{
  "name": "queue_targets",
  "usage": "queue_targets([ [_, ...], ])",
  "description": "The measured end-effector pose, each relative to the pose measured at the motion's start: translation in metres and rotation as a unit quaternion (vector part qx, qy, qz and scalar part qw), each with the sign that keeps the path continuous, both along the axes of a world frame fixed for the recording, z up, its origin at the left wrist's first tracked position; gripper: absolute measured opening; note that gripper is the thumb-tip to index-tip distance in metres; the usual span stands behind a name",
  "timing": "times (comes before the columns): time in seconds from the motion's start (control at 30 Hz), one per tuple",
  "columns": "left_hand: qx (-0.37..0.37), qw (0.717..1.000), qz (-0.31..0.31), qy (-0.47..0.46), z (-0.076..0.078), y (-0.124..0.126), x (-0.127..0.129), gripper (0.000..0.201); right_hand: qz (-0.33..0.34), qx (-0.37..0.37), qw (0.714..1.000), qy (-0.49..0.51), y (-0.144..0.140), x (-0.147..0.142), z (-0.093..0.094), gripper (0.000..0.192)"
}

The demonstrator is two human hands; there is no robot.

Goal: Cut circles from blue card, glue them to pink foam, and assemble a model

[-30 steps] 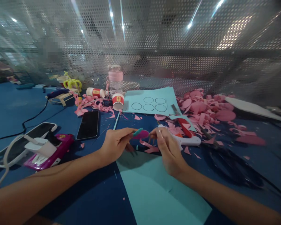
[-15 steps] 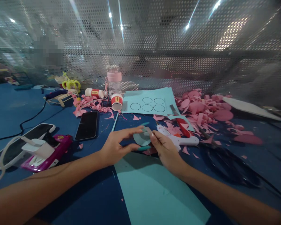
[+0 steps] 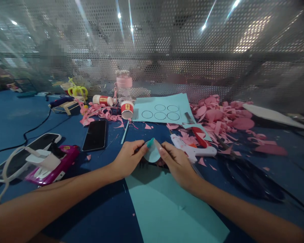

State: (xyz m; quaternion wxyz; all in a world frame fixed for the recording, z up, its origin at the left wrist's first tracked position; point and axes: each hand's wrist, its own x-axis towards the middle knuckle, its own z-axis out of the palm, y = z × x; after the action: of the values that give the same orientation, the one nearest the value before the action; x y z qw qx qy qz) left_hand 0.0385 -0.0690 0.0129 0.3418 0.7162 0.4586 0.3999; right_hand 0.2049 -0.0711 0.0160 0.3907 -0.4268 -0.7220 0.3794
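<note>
- Paper disc (image 3: 152,154): a small, pale teal round cut-out, held up off the desk (image 3: 20,114) between both hands, near the middle of the front half of the desk.
- Its face is plain and light, its outline curved; the lower edge is partly hidden by fingers, so the full shape cannot be told.
- Left hand (image 3: 128,158) pinches the disc's left rim between thumb and forefinger; a teal-painted nail shows at the top edge.
- Right hand (image 3: 178,163) grips the disc's right rim with thumb and fingertips, the other fingers curled under.
- Just below the hands a large teal sheet (image 3: 172,209) lies flat, running to the front edge of the desk.
- Another teal sheet (image 3: 164,109) with five drawn circles lies toward the back edge, beside a red-and-white glue tube (image 3: 127,109).
- A white glue gun (image 3: 195,150) rests just right of the right hand, among pink paper scraps (image 3: 223,118) spread toward the right back of the desk.
- A dark phone (image 3: 95,135) lies flat to the left of the hands, well apart from them.
</note>
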Motion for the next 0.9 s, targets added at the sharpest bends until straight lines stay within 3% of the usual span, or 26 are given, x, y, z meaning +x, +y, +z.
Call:
queue_targets([
  [0.23,-0.038,0.999,-0.006,-0.027,0.0011,-0.01,0.0047,0.04,-0.01,-0.032,0.999,0.039,0.0003,0.0002,0.0026,0.041],
  [0.43,-0.033,0.998,0.019,-0.043,-0.0002,-0.008,0.0031,0.039,0.05,-0.117,0.988,0.091,0.0006,-0.0002,0.0037,0.04],
  [0.9,-0.049,0.998,0.029,-0.018,0.0043,-0.0072,0.0012,0.04,0.034,-0.072,0.996,0.049,-0.0002,0.0007,0.0022,0.043],
])
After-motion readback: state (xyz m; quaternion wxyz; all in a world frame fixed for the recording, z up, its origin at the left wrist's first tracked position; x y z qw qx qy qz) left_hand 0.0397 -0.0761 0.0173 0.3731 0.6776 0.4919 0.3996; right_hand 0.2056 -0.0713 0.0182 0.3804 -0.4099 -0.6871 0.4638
